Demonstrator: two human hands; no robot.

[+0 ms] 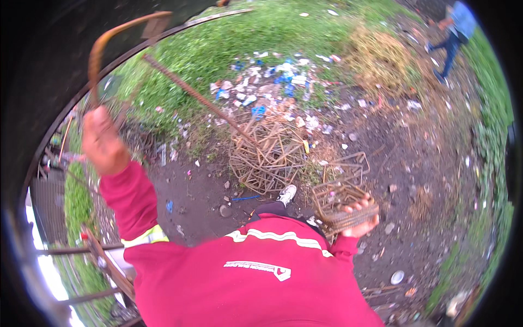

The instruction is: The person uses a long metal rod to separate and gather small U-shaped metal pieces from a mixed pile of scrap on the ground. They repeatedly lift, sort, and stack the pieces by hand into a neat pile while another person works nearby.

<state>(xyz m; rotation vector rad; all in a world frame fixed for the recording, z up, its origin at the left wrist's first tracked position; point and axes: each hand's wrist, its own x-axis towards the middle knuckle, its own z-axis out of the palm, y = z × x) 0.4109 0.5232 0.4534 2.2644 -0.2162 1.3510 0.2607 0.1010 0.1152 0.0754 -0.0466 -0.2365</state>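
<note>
My left hand [104, 143], raised at the upper left, is closed around a rusty rebar stirrup [97, 57]. The stirrup is a bent steel bar that stands up above the fist, partly smeared by motion. Low at the right, my right hand [360, 217] grips a stack of rebar stirrups [339, 203], square loops lying one against another. Ahead of my feet lies a tangled heap of rusty stirrups [267, 155] on the ground. A long ribbed steel bar [199, 99] slants up and left from the heap.
Scattered litter [272, 82] covers the ground beyond the heap, beside green grass [201, 49] and dry straw [381, 60]. A person in blue [455, 35] is at the far right. Wooden and metal bars [106, 264] stand at the left. My shoe [287, 194] is close to the heap.
</note>
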